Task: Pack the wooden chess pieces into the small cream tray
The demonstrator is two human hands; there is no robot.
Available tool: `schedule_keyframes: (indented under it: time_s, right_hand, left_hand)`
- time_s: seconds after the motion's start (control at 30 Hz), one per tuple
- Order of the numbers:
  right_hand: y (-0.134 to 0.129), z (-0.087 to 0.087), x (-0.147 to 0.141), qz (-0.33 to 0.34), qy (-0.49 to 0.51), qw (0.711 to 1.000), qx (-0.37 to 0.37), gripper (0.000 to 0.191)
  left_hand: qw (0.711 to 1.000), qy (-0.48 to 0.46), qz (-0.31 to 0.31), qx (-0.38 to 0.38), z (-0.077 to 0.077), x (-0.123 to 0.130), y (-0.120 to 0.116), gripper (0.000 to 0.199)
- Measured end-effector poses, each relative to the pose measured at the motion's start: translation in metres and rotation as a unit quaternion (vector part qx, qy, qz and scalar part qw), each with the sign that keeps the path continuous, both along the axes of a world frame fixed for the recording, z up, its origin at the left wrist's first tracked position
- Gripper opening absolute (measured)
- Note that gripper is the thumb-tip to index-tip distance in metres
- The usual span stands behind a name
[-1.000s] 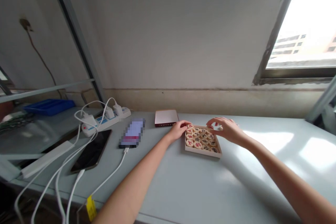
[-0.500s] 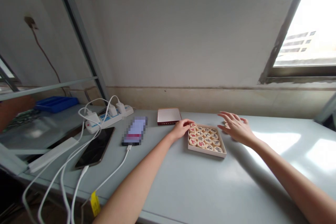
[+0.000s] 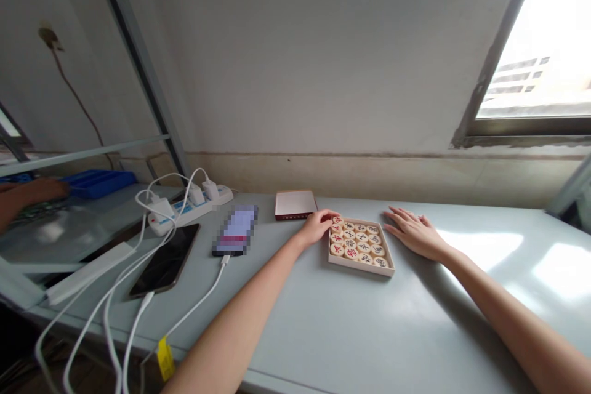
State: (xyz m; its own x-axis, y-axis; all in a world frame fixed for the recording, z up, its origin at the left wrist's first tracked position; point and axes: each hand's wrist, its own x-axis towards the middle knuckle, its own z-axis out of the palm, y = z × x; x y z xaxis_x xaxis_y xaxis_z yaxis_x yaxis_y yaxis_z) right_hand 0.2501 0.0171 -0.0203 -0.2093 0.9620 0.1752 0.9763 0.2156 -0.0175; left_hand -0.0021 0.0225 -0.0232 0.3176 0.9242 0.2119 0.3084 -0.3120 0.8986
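Note:
A shallow white box (image 3: 361, 268) holds rows of round Chinese chess pieces (image 3: 363, 247) marked with red and black characters. At its far left corner, my left hand (image 3: 316, 227) grips the box edge with bent fingers, the fingertips against a red-marked piece (image 3: 337, 220). They hide that corner. To the right of the box, my right hand (image 3: 414, 233) lies palm down and low over the table, fingers stretched out. Whatever lies beneath the palm is hidden.
Behind my left hand lies a box lid (image 3: 295, 205) near the wall. Leftward are a blurred-screen phone (image 3: 237, 231), a dark phone (image 3: 168, 258), a power strip (image 3: 191, 212) and white cables. Another person's hand (image 3: 48, 189) is near a blue tray (image 3: 104, 182) at far left.
My right hand has come down flat beside the box, covering the pieces that showed under it before. My left hand stays at the box corner. The other person's hand at far left has moved right.

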Motion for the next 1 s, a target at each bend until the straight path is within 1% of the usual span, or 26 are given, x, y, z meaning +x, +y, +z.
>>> schedule_keyframes:
  time_s: [0.1, 0.2, 0.3, 0.37, 0.47, 0.53, 0.6, 0.63, 0.67, 0.7, 0.73, 0.8, 0.83, 0.9, 0.97, 1.0]
  right_hand:
    - [0.002, 0.003, 0.004, -0.008, 0.016, 0.999, 0.032, 0.053]
    - [0.01, -0.001, 0.015, -0.022, 0.015, 0.999, 0.031, 0.05]
    - [0.019, -0.013, 0.028, 0.018, 0.004, 1.0, 0.01, 0.043]
    - [0.021, -0.018, 0.032, 0.054, 0.001, 0.998, 0.025, 0.041]
    - [0.019, -0.018, 0.033, 0.085, 0.007, 0.995, 0.043, 0.041]
    - [0.014, -0.014, 0.031, 0.069, 0.021, 0.997, 0.03, 0.042]
    - [0.01, -0.008, 0.027, 0.016, 0.044, 0.999, 0.014, 0.044]
    - [0.008, -0.005, 0.025, -0.013, 0.055, 0.998, 0.017, 0.045]
    - [0.006, 0.0, 0.022, -0.034, 0.064, 0.997, 0.032, 0.046]
    - [0.004, 0.005, 0.019, -0.041, 0.071, 0.995, 0.054, 0.046]
    - [0.001, 0.011, 0.014, -0.031, 0.078, 0.994, 0.076, 0.047]
    - [-0.008, 0.025, 0.001, 0.028, 0.094, 0.991, 0.093, 0.046]
    - [-0.014, 0.033, -0.007, 0.078, 0.102, 0.989, 0.068, 0.044]
    - [-0.028, 0.047, -0.025, 0.175, 0.1, 0.979, -0.01, 0.037]
    - [-0.042, 0.056, -0.042, 0.26, 0.101, 0.955, -0.101, 0.031]
    - [-0.048, 0.059, -0.049, 0.287, 0.109, 0.943, -0.128, 0.03]
  left_hand:
    - [1.0, -0.001, 0.001, 0.003, -0.001, 0.0, 0.001, 0.027]
    - [1.0, 0.003, 0.003, 0.005, -0.002, 0.0, 0.001, 0.028]
    - [1.0, 0.006, 0.006, 0.006, -0.001, 0.0, 0.0, 0.029]
    - [1.0, 0.007, 0.007, 0.007, 0.0, 0.0, 0.0, 0.029]
    - [1.0, 0.003, 0.004, 0.007, 0.001, 0.001, -0.001, 0.029]
    - [1.0, -0.001, 0.001, 0.005, 0.001, 0.0, -0.001, 0.029]
    - [1.0, -0.003, -0.002, 0.004, 0.001, 0.001, 0.0, 0.029]
    - [1.0, -0.004, -0.002, 0.003, 0.001, 0.001, 0.0, 0.029]
    - [1.0, -0.004, -0.001, 0.003, 0.001, 0.001, 0.0, 0.029]
    - [1.0, -0.004, 0.0, 0.003, 0.001, 0.001, 0.0, 0.028]
    - [1.0, -0.003, 0.001, 0.002, 0.001, 0.001, 0.001, 0.028]
    - [1.0, -0.002, 0.0, 0.003, 0.001, 0.001, 0.001, 0.028]
    - [1.0, -0.001, -0.001, 0.006, 0.001, 0.001, 0.001, 0.028]
    - [1.0, -0.001, -0.003, 0.014, 0.001, 0.001, 0.001, 0.029]
    - [1.0, -0.001, -0.004, 0.017, 0.002, 0.001, 0.0, 0.028]
    - [1.0, -0.001, -0.003, 0.016, 0.003, 0.001, -0.001, 0.028]
